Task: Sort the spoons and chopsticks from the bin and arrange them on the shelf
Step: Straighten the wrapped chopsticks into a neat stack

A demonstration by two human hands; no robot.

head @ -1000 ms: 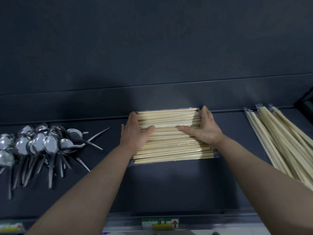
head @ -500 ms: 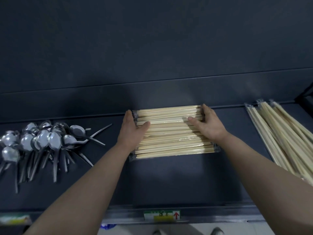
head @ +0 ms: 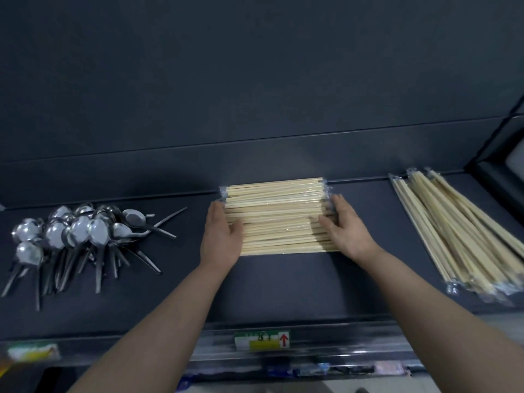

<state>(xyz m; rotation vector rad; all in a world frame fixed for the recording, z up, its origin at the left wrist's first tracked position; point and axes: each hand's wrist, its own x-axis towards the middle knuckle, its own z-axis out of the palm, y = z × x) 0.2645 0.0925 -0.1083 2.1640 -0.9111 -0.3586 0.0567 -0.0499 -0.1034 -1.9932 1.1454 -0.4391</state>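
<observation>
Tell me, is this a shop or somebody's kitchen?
Probably a shop: a dark display shelf with a price label on its front edge, holding wrapped chopsticks and a pile of spoons.

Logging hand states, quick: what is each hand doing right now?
Left hand: open, fingers straight, pressing the left end of the chopstick stack.
Right hand: open, pressing its right end.

A stack of chopsticks (head: 276, 217) lay crosswise at the middle of the shelf (head: 283, 287), near its back wall (head: 255, 168), a left hand (head: 219, 239) at its left end and a right hand (head: 347, 231) at its right. A pile of spoons (head: 85, 236) lay well to the left, another chopstick bundle (head: 459, 231) to the right.
</observation>
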